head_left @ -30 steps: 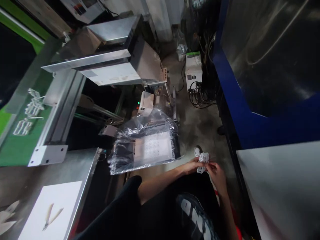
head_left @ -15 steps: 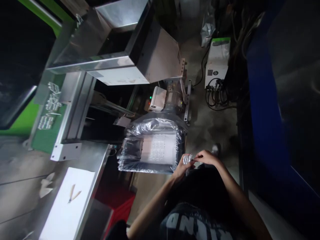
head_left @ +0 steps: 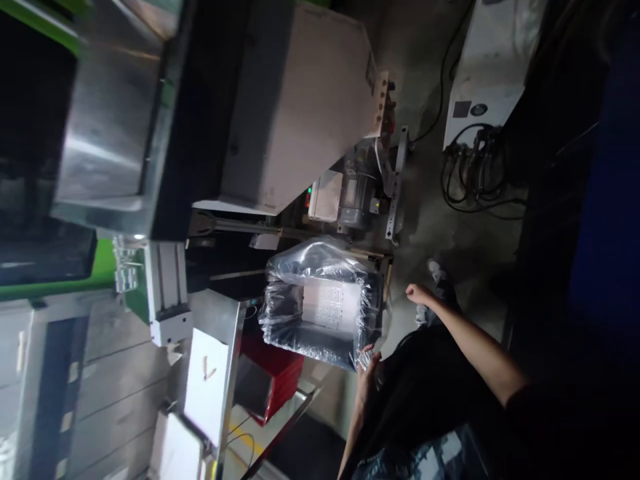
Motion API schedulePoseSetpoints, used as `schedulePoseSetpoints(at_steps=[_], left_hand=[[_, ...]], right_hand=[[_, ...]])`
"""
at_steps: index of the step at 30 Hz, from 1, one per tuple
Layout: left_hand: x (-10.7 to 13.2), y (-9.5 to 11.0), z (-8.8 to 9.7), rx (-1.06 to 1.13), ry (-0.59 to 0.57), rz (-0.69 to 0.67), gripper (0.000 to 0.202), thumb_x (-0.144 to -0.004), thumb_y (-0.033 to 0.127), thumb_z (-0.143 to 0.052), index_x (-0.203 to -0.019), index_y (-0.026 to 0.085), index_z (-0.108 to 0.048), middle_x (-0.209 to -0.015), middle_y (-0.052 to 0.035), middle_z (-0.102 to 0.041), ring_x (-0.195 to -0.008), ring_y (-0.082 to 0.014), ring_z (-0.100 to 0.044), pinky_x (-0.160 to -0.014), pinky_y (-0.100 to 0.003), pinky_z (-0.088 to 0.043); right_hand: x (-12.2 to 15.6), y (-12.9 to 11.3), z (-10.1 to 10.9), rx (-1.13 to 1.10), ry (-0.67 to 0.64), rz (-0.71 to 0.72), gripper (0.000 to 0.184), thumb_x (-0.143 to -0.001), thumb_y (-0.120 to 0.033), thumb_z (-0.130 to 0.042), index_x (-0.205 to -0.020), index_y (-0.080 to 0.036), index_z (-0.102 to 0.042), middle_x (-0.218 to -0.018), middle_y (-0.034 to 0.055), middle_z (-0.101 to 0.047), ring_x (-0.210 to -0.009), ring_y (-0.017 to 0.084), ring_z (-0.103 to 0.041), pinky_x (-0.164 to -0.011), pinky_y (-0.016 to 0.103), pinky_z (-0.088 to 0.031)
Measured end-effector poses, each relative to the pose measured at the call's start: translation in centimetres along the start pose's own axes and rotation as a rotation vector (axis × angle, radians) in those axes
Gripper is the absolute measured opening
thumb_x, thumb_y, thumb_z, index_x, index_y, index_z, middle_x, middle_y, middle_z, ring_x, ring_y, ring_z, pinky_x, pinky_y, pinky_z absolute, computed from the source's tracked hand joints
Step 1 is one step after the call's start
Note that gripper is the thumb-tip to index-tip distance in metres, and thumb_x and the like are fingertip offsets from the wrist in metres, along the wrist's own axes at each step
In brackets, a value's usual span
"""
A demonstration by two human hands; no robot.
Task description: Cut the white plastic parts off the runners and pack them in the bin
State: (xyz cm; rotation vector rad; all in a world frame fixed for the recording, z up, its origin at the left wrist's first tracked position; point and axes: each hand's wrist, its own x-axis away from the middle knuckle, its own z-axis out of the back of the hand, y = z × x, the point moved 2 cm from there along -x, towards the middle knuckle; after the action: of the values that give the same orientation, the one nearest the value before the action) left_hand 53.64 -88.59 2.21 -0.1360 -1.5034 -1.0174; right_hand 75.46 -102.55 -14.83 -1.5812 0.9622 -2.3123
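My left hand (head_left: 369, 375) is closed around a small clear, ribbed plastic piece (head_left: 367, 360), by the near right corner of a box lined with a clear plastic bag (head_left: 313, 339). Whether the hand touches the bag is unclear. Inside the box lies a pale sheet (head_left: 325, 303) with rows of small marks. To the right, apart from the box and above the floor, my right hand (head_left: 421, 294) is closed with its fingers curled; what is in it, if anything, does not show.
A large metal hopper (head_left: 295, 100) stands beyond the box, with a motor (head_left: 356, 197) below it. On the left, a yellow-handled cutter (head_left: 207, 369) rests on a white sheet (head_left: 200, 407). Red crates (head_left: 285, 383) sit underneath. A white unit with cables (head_left: 480, 93) stands at far right.
My hands have come apart: the right moved away to the right, the left kept the clear piece near the box corner. The view has shifted, bringing the hopper closer.
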Motion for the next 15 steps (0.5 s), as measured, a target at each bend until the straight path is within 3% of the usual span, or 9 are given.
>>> schedulePoseSetpoints(at_steps=[4,8,11,13,15], left_hand=[[-0.2,1.9,-2.8,-0.088,0.102,-0.015,0.083,-0.053,0.063,-0.094,-0.115,0.024,-0.055,-0.063,0.0121,-0.048,-0.044,-0.0054,-0.04,-0.047,-0.02,-0.03],[-2.3,3.6,-5.0,-0.259,0.143,-0.043,0.078,-0.057,0.053,-0.096,-0.118,0.023,-0.057,-0.056,0.0129,-0.045,-0.045,-0.007,-0.043,-0.048,-0.019,-0.033],[-7.5,3.8,-8.5,-0.354,0.119,-0.034,0.069,-0.061,0.048,-0.095,-0.115,0.023,-0.061,-0.058,0.009,-0.053,-0.048,-0.0088,-0.046,-0.049,-0.02,-0.036],[-12.5,3.4,-12.2,-0.362,0.075,-0.036,0.062,-0.069,0.047,-0.091,-0.119,0.024,-0.061,-0.07,0.0053,-0.06,-0.055,-0.0089,-0.052,-0.055,-0.019,-0.043],[-17.8,2.6,-16.5,-0.342,0.011,-0.035,0.058,-0.075,0.046,-0.086,-0.122,0.026,-0.06,-0.086,0.0016,-0.065,-0.066,-0.0103,-0.059,-0.064,-0.021,-0.05]], right_hand=[[-4.9,-1.3,3.1,-0.106,-0.004,0.032,0.029,-0.104,-0.039,-0.069,-0.122,-0.017,-0.07,-0.126,0.0095,-0.07,-0.112,0.023,-0.069,-0.099,0.046,-0.06],[-9.2,-0.5,4.5,-0.29,-0.01,0.013,0.031,-0.104,-0.041,-0.068,-0.123,-0.016,-0.07,-0.128,0.0106,-0.07,-0.115,0.024,-0.068,-0.102,0.048,-0.059],[-10.7,1.5,4.0,-0.495,-0.091,0.033,0.039,-0.108,-0.046,-0.057,-0.134,-0.017,-0.067,-0.131,0.013,-0.07,-0.116,0.024,-0.069,-0.099,0.043,-0.059],[-10.6,3.0,3.2,-0.649,-0.198,0.095,0.05,-0.11,-0.052,-0.048,-0.15,-0.023,-0.059,-0.137,0.0125,-0.07,-0.12,0.024,-0.07,-0.094,0.037,-0.061],[-9.7,4.5,2.6,-0.779,-0.305,0.174,0.063,-0.106,-0.059,-0.053,-0.162,-0.032,-0.047,-0.146,0.0098,-0.066,-0.127,0.024,-0.068,-0.095,0.034,-0.061]])
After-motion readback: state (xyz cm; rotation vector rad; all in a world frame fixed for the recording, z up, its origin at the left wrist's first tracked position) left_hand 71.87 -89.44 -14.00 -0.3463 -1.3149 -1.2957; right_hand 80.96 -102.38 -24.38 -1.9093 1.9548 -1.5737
